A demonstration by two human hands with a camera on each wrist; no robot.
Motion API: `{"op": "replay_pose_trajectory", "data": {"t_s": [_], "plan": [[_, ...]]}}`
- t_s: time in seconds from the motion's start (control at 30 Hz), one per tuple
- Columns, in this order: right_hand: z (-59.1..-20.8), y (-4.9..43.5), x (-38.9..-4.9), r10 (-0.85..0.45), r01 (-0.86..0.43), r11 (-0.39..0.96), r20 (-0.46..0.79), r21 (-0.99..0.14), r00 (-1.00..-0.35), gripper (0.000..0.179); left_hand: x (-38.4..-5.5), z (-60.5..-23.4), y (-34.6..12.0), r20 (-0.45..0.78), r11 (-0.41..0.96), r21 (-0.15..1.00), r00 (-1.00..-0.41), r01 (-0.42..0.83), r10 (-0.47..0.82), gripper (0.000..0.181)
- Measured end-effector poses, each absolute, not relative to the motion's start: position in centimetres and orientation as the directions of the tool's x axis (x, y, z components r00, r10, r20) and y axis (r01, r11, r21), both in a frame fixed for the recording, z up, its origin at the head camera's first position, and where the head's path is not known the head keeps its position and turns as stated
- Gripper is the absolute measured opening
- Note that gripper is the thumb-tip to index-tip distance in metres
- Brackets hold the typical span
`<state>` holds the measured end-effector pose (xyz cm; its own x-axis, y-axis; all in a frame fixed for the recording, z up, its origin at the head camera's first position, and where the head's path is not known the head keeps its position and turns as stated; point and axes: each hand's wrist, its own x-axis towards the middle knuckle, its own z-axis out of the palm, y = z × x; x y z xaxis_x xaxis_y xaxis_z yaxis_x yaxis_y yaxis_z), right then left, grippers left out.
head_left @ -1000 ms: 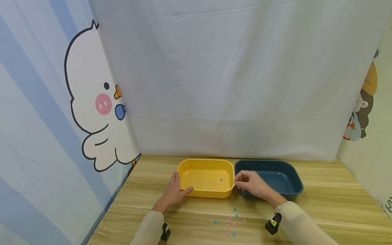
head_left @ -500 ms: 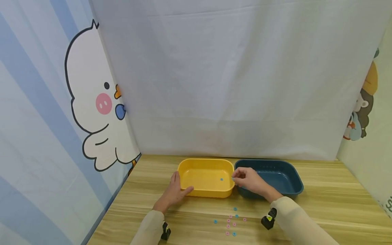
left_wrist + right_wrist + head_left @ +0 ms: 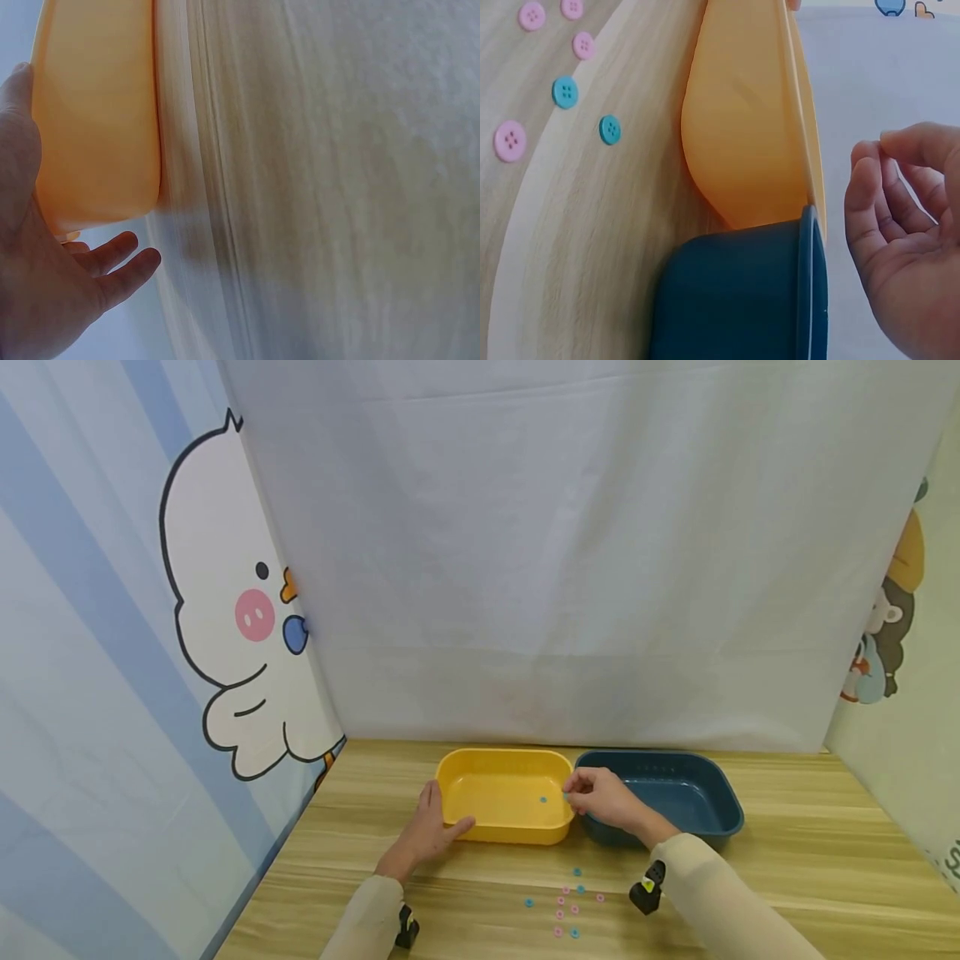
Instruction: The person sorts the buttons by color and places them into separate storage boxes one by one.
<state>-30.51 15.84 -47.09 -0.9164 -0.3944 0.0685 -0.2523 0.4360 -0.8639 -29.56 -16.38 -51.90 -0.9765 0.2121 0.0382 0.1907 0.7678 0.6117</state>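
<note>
A yellow plastic basin [image 3: 502, 834] and a dark blue one [image 3: 686, 810] stand side by side on the table. My left hand [image 3: 427, 831] rests against the yellow basin's left front corner, its fingers extended along the side and the thumb on the front rim. Over the yellow basin's right end, my right hand [image 3: 609, 800] pinches a small blue button [image 3: 566, 796] between thumb and forefinger; in the right wrist view the fingertips hide it. Another blue button [image 3: 543, 799] lies on the yellow basin's floor. Several pink buttons [image 3: 510, 141] and blue buttons [image 3: 565, 92] are scattered on the table before the basins.
The wooden table [image 3: 810, 852] runs back to a hanging grey-white cloth [image 3: 525, 568]. Printed cloth panels with cartoon figures border the left and right sides. A black device [image 3: 647, 888] sits at the right wrist.
My right hand has shifted left, from beside the rim between the basins to over the yellow basin's right end, still pinching the blue button. The left hand stays put.
</note>
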Motion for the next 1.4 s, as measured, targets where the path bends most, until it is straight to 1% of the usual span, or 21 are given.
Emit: {"op": "replay_pose_trajectory", "data": {"t_s": [0.43, 0.77, 1.07, 1.4], "plan": [[-47.2, 15.3, -31.4, -0.367, -0.237, 0.480, 0.052, -0.844, -0.929, 0.011, -29.8, -52.3, -16.5, 0.049, 0.764, 0.613, -0.974, 0.204, 0.222, 0.102], [-47.5, 15.2, -31.9, -0.363, -0.228, 0.464, 0.051, -0.856, -0.930, 0.012, -29.8, -52.5, -16.5, 0.052, 0.771, 0.604, -0.975, 0.203, 0.216, 0.102], [-47.7, 14.8, -32.7, -0.302, -0.170, 0.493, 0.015, -0.853, -0.953, 0.010, -29.8, -52.3, -16.5, 0.045, 0.772, 0.604, -0.975, 0.199, 0.216, 0.099], [-48.0, 14.5, -33.5, -0.255, -0.138, 0.502, 0.007, -0.854, -0.967, 0.007, -29.7, -52.3, -16.5, 0.053, 0.772, 0.600, -0.974, 0.209, 0.222, 0.100]]}}
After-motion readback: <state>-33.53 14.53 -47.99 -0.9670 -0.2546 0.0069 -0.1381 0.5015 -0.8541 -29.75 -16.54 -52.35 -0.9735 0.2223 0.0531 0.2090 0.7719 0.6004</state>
